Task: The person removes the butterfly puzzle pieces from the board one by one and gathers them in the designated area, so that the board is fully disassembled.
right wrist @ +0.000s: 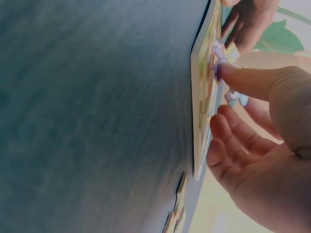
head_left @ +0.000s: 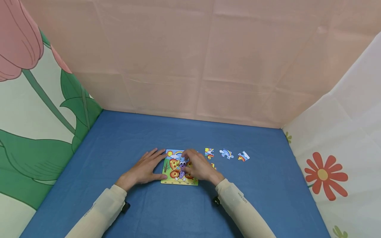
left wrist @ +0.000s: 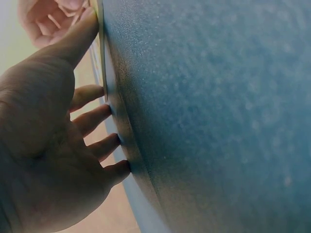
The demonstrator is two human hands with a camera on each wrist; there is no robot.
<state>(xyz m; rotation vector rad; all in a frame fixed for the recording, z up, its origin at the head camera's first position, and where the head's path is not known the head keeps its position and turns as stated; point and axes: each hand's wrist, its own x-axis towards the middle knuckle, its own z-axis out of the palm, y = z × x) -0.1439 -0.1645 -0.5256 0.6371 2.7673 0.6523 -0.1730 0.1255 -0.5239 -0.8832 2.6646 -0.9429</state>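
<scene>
A jigsaw puzzle board (head_left: 178,183) with a picture of a purple butterfly lies flat on the blue table. My left hand (head_left: 146,168) rests at its left side with the fingers spread. Its thumb (left wrist: 87,24) touches the board near the lower left corner, and the fingertips lie at the table. Over the board's right half, my right hand (head_left: 198,165) pinches a puzzle piece (right wrist: 218,58) between thumb and fingers. The piece stands tilted close over the board, with its middle partly hidden by the thumb. The other right fingers are loosely curled beside the board.
Right of the board lie several loose puzzle pieces: a yellow and blue one (head_left: 209,152), a rainbow one (head_left: 226,154) and a tilted one (head_left: 243,156). Another piece (head_left: 213,165) is partly covered by my right hand. Cloth walls stand behind and on both sides.
</scene>
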